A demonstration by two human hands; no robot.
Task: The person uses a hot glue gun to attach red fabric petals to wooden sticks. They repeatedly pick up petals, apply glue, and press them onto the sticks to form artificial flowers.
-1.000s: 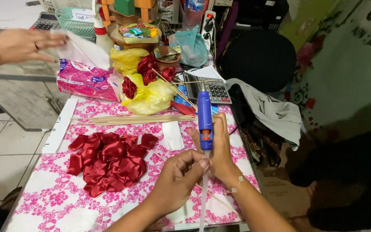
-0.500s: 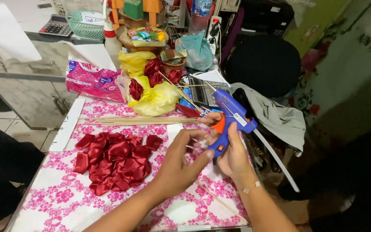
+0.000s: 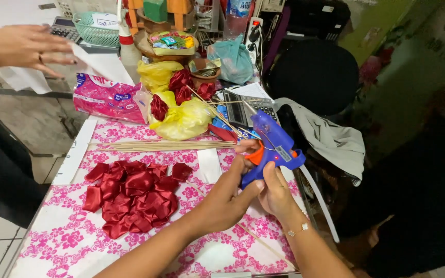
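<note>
The right hand [image 3: 276, 193] holds a blue glue gun [image 3: 271, 146] by its handle. The fingers wrap tight around it, and one finger sits by the orange trigger [image 3: 256, 154]. The gun's tip points up and away from the person.

The left hand [image 3: 227, 198] is pressed against the gun's handle from the left side. Its fingers are curled in close. It is hard to tell if it pinches something small, because the fingertips are hidden.

The glue gun is over the right edge of the pink flowered tablecloth [image 3: 68, 242]. To the left of the gun lies a pile of red ribbon petals [image 3: 132, 193]. A bundle of thin wooden sticks [image 3: 166, 145] lies just behind the petals, to the left of the gun's tip. Behind the gun is a yellow plastic bag [image 3: 184, 121] with red ribbon roses [image 3: 181, 85] on it. A calculator [image 3: 243, 110] sits just behind the gun. A grey cloth [image 3: 336, 141] lies to the right of the gun.

Far to the left of the gun, another person's hand [image 3: 24, 49] is spread open over white paper [image 3: 99, 64].
</note>
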